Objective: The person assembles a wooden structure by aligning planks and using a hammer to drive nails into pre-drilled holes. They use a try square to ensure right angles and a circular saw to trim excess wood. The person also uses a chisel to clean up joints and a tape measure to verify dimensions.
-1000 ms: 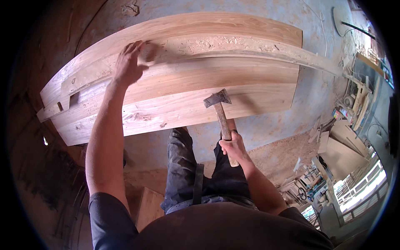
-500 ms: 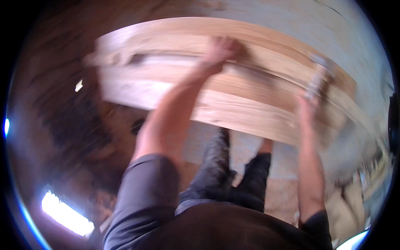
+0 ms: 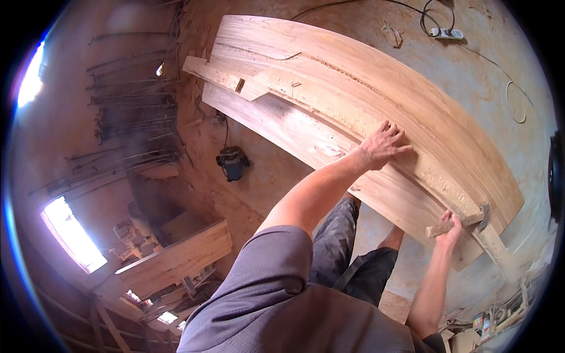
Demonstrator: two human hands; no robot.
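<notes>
A large pale wooden panel [image 3: 459, 135] stretches diagonally in front of me, with a groove along its surface. Across it lies a long narrow wooden strip [image 3: 335, 103], with a short block at its left end. My left hand [image 3: 385, 146] rests on the strip, fingers bent over its far edge. At the panel's right end my right hand [image 3: 452, 229] is closed around the wooden handle of a hammer [image 3: 484, 216]. The hammer's metal head lies by the strip's right end. Parts of the panel's near edge are hidden by my left arm.
A dark power tool, perhaps a router [image 3: 232, 163], stands on the floor at left. A white power strip [image 3: 447, 33] with black cable lies beyond the panel. Many long bars [image 3: 135, 115] hang on the left wall. A wooden workbench [image 3: 176, 259] is at lower left.
My view has turned, and the panel now slants down to the right. My left hand is farther right along the strip. My right hand still holds the hammer, now lower in view.
</notes>
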